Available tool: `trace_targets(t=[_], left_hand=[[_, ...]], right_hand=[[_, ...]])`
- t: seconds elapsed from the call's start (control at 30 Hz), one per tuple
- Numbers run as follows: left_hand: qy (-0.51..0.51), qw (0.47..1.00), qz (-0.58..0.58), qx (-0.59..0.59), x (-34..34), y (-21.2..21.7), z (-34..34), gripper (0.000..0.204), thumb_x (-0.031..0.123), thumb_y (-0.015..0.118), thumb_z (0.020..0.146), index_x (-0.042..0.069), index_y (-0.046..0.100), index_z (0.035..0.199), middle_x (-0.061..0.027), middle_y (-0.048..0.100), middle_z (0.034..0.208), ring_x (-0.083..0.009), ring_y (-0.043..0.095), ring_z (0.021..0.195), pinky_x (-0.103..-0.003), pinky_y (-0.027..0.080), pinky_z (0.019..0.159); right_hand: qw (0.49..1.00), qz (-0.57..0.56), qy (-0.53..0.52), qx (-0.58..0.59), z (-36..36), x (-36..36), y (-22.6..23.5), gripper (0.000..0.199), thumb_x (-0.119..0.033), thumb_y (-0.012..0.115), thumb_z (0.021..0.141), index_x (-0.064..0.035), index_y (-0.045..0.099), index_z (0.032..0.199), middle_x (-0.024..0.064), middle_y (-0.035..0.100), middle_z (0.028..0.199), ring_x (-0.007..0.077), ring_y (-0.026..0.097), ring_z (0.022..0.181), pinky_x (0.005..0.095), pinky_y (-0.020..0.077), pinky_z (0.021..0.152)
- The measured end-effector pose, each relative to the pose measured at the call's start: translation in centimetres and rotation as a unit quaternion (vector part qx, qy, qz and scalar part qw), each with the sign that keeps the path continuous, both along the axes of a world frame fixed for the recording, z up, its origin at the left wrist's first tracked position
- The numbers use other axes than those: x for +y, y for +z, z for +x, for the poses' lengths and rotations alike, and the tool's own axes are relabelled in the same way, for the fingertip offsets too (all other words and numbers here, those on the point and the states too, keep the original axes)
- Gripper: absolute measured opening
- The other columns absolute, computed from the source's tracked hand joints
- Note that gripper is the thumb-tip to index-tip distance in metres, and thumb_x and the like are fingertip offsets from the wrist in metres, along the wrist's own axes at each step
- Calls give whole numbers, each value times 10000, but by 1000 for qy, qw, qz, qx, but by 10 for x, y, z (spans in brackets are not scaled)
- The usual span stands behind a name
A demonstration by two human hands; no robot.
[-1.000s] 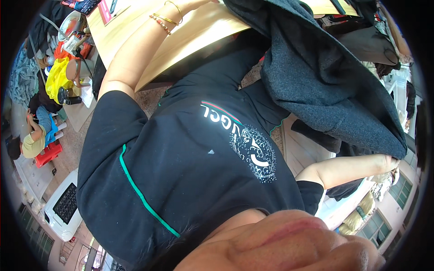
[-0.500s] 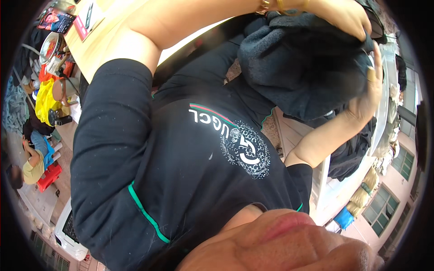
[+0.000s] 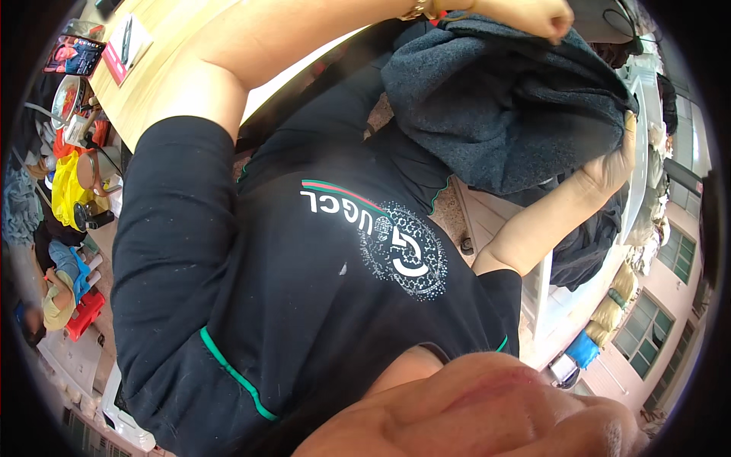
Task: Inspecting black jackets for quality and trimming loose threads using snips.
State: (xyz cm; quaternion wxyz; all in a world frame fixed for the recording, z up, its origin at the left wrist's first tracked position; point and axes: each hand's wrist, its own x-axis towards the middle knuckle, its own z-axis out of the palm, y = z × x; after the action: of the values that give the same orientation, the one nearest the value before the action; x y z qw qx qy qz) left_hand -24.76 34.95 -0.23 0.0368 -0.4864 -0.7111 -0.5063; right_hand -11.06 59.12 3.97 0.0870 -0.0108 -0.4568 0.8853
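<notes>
A dark grey, fleecy cloth piece (image 3: pixel 487 129), which looks like a garment, is spread and bunched between my hands at the upper right. My left hand (image 3: pixel 533 15) is curled closed at the cloth's upper edge, its fingertips turned out of sight. On the cloth's right side my right hand (image 3: pixel 613 164) grips the edge, with one finger up along the corner. The cloth covers most of that hand's other fingers. Between the two hands the cloth sags into a hollow fold.
A light wooden table (image 3: pixel 186 46) is at the upper left, with a pen (image 3: pixel 126 39) on a pink-and-white booklet and a phone (image 3: pixel 74 56) nearby. Black cloth items (image 3: pixel 586 247) lie in a white bin at right. A yellow bag (image 3: pixel 67 186) and another person (image 3: pixel 57 297) are at left.
My left hand has moved left and up, away from my right hand, where both were together at the cloth's edge. The cloth's hollow now shows more openly.
</notes>
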Motion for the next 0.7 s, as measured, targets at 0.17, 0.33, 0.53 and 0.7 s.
trace_targets(t=[0.17,0.33,0.53,0.7], left_hand=[[-66,995,-20,-68,-14,-14,27,318,196,707,830,-33,637,1040,-182,670,941,-295,644,904,-391,501,811],[64,997,-35,32,-6,-41,16,263,176,669,848,-9,642,1033,-190,648,903,-352,620,946,-417,487,836],[102,986,134,-7,-2,-35,-15,158,134,597,874,-14,616,925,-197,650,834,-322,635,815,-391,497,744],[-41,978,199,-48,-22,55,-22,242,237,688,879,-4,666,885,-39,638,761,-121,574,728,-284,468,660]], right_hand=[[1000,5,8,7,2,4,4,198,-38,549,939,77,631,1078,210,673,1093,303,657,1016,427,527,938],[1000,18,5,25,4,4,4,218,-27,565,927,85,623,1104,207,674,1096,303,663,1003,416,518,954],[999,39,-19,31,6,37,33,281,-82,541,949,107,601,1148,234,641,1164,342,621,1078,455,469,1014],[868,303,-387,63,4,10,83,337,-135,507,970,124,595,1167,255,625,1170,371,604,1089,461,481,997]])
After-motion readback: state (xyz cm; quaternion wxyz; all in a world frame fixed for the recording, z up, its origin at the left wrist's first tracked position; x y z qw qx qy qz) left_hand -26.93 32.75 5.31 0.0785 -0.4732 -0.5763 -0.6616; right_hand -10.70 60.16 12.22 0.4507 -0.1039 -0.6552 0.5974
